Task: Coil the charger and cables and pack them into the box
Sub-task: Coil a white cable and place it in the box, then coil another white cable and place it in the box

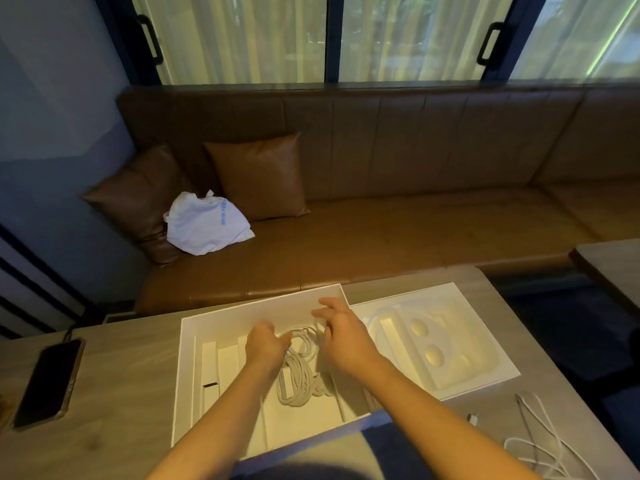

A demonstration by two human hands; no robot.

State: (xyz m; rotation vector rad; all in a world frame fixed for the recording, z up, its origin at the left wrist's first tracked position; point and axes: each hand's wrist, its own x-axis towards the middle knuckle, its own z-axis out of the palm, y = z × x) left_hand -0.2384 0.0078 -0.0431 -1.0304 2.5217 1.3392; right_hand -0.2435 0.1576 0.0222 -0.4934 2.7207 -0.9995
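The left hand [266, 344] is inside the box [187, 341]. Its fingers are bent down on the far end of the coiled cable [298, 375], and it looks like it pinches the top loops. The right hand [343, 334] is just beside it, over the same loops. Its fingers are spread and loose. They do not grip anything that I can see.

The coiled cable lies in the middle of the box, between the two hands. Its long way runs from the hands back toward the person. A small white block sits under the loops. It may be the charger, but I cannot tell.

The loose cable [540, 441] is not in the box. It lies on the counter [114, 403], far off to the right, near the front corner. A small plug [472, 418] lies beside it. The right hand is the nearer one, so I think that hand should reach for it next.

Now I count. There are two hands, one box, one coiled cable, one loose cable and one plug. One white tray [450, 341] sits right of the box, touching it. One phone [48, 382] lies on the left. Behind the counter, the sofa [415, 216] has two cushions [259, 174] and one white bag [207, 223].
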